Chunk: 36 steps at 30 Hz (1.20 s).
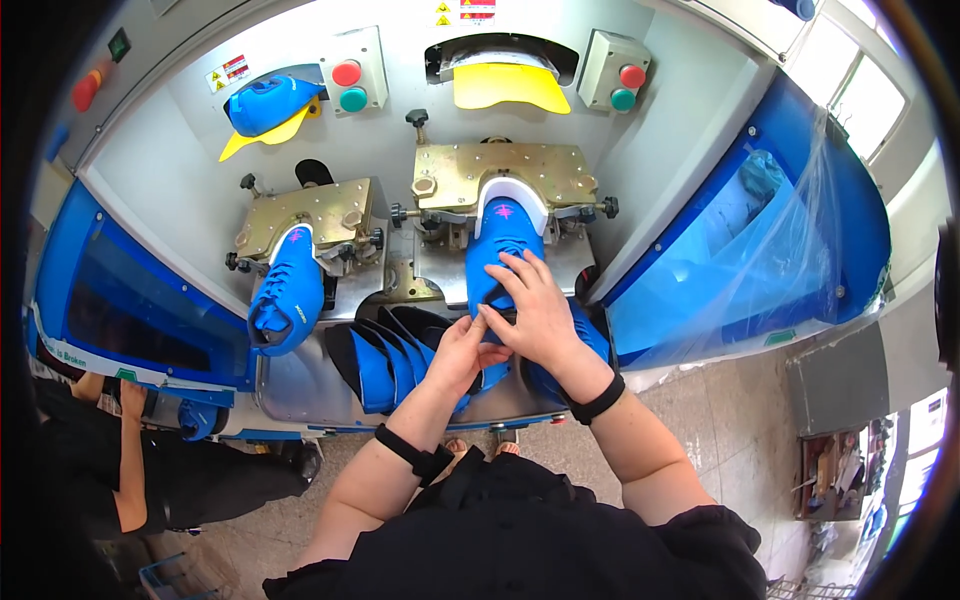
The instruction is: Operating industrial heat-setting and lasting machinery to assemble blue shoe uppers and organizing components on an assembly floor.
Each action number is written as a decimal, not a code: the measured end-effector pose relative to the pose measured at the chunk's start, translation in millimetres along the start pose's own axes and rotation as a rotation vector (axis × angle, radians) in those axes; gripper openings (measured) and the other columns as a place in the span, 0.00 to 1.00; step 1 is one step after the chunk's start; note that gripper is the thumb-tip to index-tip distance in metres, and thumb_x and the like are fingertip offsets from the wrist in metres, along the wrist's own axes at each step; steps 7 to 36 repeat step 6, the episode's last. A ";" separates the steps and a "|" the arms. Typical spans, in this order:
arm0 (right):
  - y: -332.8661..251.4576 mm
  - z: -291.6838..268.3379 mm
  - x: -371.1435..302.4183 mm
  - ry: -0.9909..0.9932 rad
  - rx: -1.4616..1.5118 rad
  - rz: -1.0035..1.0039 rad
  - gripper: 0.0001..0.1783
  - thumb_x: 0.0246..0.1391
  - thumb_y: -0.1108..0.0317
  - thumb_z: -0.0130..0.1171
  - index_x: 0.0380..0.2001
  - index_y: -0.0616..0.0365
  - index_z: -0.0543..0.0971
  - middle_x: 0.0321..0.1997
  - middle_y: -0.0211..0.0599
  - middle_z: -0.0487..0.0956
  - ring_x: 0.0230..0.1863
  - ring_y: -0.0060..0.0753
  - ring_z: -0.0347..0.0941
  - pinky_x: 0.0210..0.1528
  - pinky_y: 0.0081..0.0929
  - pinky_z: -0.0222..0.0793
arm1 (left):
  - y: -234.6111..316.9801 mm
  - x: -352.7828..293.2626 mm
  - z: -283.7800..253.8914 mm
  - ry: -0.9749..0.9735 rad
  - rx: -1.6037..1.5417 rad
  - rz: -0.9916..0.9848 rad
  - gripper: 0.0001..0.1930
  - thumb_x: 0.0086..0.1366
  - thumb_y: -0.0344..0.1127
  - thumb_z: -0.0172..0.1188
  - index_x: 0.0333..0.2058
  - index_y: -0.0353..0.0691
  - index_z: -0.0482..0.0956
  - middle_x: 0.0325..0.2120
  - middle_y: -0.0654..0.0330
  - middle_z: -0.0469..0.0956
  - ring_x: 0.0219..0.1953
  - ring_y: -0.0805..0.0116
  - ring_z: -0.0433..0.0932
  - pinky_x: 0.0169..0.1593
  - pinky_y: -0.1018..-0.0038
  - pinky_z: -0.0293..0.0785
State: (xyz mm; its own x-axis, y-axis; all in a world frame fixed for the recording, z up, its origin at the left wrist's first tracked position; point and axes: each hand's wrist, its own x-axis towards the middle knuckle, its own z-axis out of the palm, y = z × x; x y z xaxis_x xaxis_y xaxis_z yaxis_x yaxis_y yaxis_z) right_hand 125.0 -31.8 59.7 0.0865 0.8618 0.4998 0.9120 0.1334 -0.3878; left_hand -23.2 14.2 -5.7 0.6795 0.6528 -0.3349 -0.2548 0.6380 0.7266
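A blue shoe upper [500,229] with a pink mark near its toe sits toe-first in the right-hand clamp of a brass-coloured press [510,165], under a white curved pad [535,203]. At its near, open end my left hand [462,352] is closed, thumb and fingers pinching the collar edge. My right hand [538,305] lies over the laced part, fingers bent onto the upper and thumb at the collar beside my left thumb. What the fingertips hold inside the collar is hidden. Another laced blue upper [287,300] sits in the left clamp [305,215], untouched.
Several blue uppers [378,365] lie stacked on the metal ledge [290,385]; more sit under my right wrist. Behind are button boxes [610,72], a yellow flap [508,88] and a blue upper on a mould [270,105]. Blue side panels flank the machine. A person [120,465] works at left.
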 end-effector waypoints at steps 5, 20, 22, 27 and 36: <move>14.1 -3.6 20.8 -0.049 -0.045 -0.004 0.32 0.52 0.47 0.62 0.56 0.53 0.74 0.66 0.46 0.67 0.68 0.48 0.60 0.67 0.53 0.55 | 4.5 -3.2 5.0 0.064 0.053 -0.050 0.21 0.71 0.51 0.53 0.47 0.37 0.69 0.34 0.55 0.80 0.29 0.64 0.83 0.32 0.74 0.82; 19.3 0.1 27.2 -0.095 -0.026 0.017 0.35 0.52 0.44 0.61 0.60 0.51 0.72 0.68 0.49 0.64 0.71 0.49 0.56 0.69 0.52 0.53 | 4.8 -3.5 3.7 0.051 0.047 -0.054 0.20 0.71 0.49 0.53 0.49 0.37 0.68 0.36 0.54 0.80 0.30 0.64 0.83 0.32 0.74 0.82; 19.3 0.1 27.2 -0.095 -0.026 0.017 0.35 0.52 0.44 0.61 0.60 0.51 0.72 0.68 0.49 0.64 0.71 0.49 0.56 0.69 0.52 0.53 | 4.8 -3.5 3.7 0.051 0.047 -0.054 0.20 0.71 0.49 0.53 0.49 0.37 0.68 0.36 0.54 0.80 0.30 0.64 0.83 0.32 0.74 0.82; 19.3 0.1 27.2 -0.095 -0.026 0.017 0.35 0.52 0.44 0.61 0.60 0.51 0.72 0.68 0.49 0.64 0.71 0.49 0.56 0.69 0.52 0.53 | 4.8 -3.5 3.7 0.051 0.047 -0.054 0.20 0.71 0.49 0.53 0.49 0.37 0.68 0.36 0.54 0.80 0.30 0.64 0.83 0.32 0.74 0.82; 19.3 0.1 27.2 -0.095 -0.026 0.017 0.35 0.52 0.44 0.61 0.60 0.51 0.72 0.68 0.49 0.64 0.71 0.49 0.56 0.69 0.52 0.53 | 4.8 -3.5 3.7 0.051 0.047 -0.054 0.20 0.71 0.49 0.53 0.49 0.37 0.68 0.36 0.54 0.80 0.30 0.64 0.83 0.32 0.74 0.82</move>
